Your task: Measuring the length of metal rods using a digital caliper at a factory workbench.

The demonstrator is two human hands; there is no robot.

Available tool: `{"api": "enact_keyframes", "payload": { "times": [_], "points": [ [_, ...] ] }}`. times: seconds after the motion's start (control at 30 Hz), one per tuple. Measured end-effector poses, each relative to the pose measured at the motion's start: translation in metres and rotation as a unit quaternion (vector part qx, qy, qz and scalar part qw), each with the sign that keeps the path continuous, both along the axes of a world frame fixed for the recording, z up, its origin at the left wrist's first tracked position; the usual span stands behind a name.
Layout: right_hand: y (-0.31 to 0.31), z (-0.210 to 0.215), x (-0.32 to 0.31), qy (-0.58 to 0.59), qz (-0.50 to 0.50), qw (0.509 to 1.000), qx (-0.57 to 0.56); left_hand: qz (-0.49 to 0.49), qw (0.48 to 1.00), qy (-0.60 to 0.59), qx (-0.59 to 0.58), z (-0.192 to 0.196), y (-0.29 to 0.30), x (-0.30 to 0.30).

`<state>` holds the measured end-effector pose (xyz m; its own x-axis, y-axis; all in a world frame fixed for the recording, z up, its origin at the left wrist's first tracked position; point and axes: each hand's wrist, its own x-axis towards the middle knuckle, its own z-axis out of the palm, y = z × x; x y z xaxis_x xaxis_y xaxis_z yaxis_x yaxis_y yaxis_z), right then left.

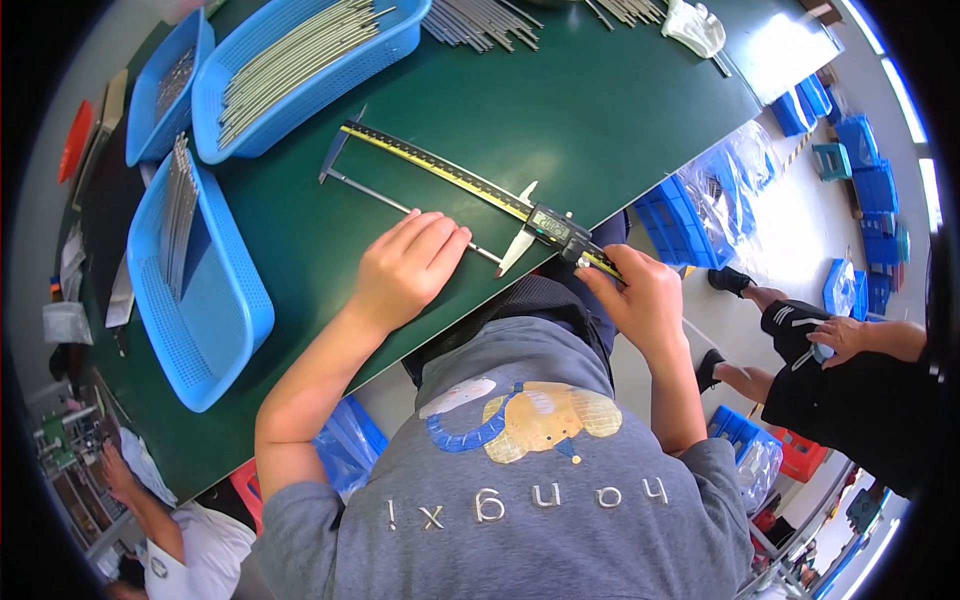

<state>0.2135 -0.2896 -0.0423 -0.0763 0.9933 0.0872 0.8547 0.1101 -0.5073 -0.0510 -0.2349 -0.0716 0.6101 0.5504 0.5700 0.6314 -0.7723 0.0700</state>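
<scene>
My left hand point(408, 262) is closed around a thin metal rod point(372, 191) over the green table. The rod lies between the jaws of a long digital caliper point(440, 167): its far end meets the fixed jaw, and its near end reaches the sliding jaw close to the table edge. My right hand point(635, 295) grips the caliper at the beam's near end, just past the display, with the thumb by the slider. The rod's middle is hidden under my left fingers.
Blue plastic baskets stand left: one holds many rods point(300, 60), a nearer basket point(200, 350) a few upright rods, a small one point(170, 90) small parts. Loose rods point(485, 22) and a white glove point(694, 28) lie at the back. Another person point(840, 370) stands right; one point(185, 530) works lower left.
</scene>
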Motion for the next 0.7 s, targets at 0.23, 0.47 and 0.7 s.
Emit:
{"api": "enact_keyframes", "payload": {
  "times": [0.23,0.47,0.7],
  "points": [
    [0.003,-0.0024,0.0006,-0.007,-0.003,1.0,-0.023,-0.016,1.0,0.004,-0.02,0.002,0.004,-0.0034],
    [0.0035,-0.0039,0.0014,0.001,0.005,1.0,-0.022,-0.012,0.997,-0.029,-0.065,0.003,0.0066,-0.0051],
    [0.0053,-0.0005,-0.0016,-0.008,0.005,0.999,-0.036,-0.004,0.996,-0.038,-0.077,0.0043,0.0074,-0.0071]
  ]
}}
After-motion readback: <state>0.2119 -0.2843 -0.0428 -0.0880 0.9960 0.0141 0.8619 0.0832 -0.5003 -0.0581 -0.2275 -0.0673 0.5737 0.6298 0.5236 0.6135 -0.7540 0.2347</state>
